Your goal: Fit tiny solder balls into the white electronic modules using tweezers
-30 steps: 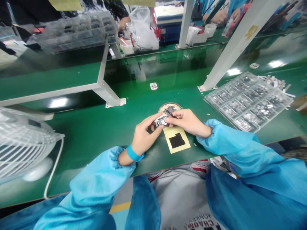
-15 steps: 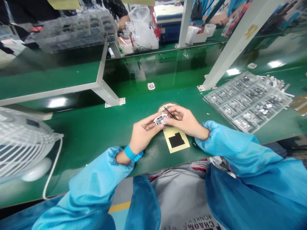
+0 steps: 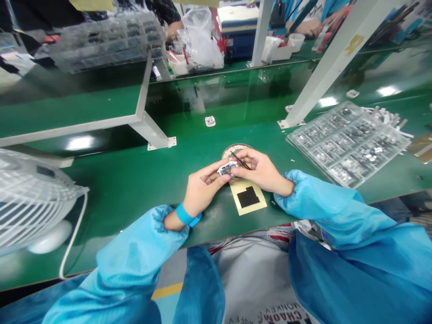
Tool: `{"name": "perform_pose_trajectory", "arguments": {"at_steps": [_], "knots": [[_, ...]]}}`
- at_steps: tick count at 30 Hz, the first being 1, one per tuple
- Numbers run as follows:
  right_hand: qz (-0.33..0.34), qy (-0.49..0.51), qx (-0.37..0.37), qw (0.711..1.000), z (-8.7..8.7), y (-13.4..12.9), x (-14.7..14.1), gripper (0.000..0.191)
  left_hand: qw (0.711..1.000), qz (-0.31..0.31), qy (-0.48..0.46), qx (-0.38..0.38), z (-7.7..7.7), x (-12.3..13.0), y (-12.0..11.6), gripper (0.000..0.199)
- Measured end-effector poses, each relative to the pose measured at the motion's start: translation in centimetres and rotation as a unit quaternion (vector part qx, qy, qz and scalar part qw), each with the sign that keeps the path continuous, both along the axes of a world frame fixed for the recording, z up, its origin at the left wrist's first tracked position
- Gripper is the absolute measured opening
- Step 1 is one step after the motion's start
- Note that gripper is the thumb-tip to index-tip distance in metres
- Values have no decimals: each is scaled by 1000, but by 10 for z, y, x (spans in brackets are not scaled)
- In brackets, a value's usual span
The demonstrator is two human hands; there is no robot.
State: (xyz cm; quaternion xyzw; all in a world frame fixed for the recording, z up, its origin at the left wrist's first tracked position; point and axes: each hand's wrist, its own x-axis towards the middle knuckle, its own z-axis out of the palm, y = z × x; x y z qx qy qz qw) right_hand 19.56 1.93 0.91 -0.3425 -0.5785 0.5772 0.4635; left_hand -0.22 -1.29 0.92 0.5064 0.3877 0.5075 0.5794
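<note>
My left hand [image 3: 205, 188] pinches a small white-and-dark circuit module [image 3: 227, 168] between thumb and fingers. My right hand [image 3: 260, 170] holds fine black tweezers [image 3: 240, 160], their tips at the module. Both hands hover over a round dish [image 3: 232, 150] with a tan, speckled surface, mostly hidden beneath them. Below my hands lies a pale yellow card [image 3: 240, 198] bearing a black patch [image 3: 248, 197]. A blue band circles my left wrist, and blue sleeves cover both forearms.
A transparent compartment tray [image 3: 347, 143] of small metal parts sits to my right. A white fan [image 3: 30, 198] stands at the left. A white bench frame [image 3: 148, 128] and post [image 3: 324, 76] rise ahead. Co-workers' hands [image 3: 312, 28] show on the far bench.
The view has drifted slightly, shifting the bench items left. My hands have stayed together, with the module turned a little flatter and the tweezers still at it.
</note>
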Motion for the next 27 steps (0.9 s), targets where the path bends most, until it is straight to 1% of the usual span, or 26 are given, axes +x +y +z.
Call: {"name": "perform_pose_trajectory", "arguments": {"at_steps": [6, 9, 12, 16, 18, 21, 25, 27], "knots": [[-17, 7, -2, 1000, -2, -2, -2, 44, 1000, -9, -16, -14, -1, 1, 1, 53], [-26, -1, -9, 1000, -2, -3, -3, 45, 1000, -9, -5, -14, 0, 1, 2, 54], [-22, -3, -12, 1000, -1, -4, -3, 44, 1000, -15, 5, -11, 0, 0, 1, 52], [-29, 5, -11, 999, 0, -6, -4, 43, 999, -12, -26, -17, -1, 2, 1, 52], [-38, 7, -4, 999, -1, -8, -6, 41, 999, -12, -32, -20, -2, 2, 1, 50], [-37, 14, -10, 999, -3, -9, -8, 41, 1000, -7, -10, -15, -4, 0, 2, 39], [-24, 20, -56, 998, -2, -9, -11, 48, 1000, -2, 29, 3, -3, -1, 1, 32], [-6, 11, -77, 997, 0, -9, -11, 48, 999, 1, 47, 25, -2, 1, 0, 30]]}}
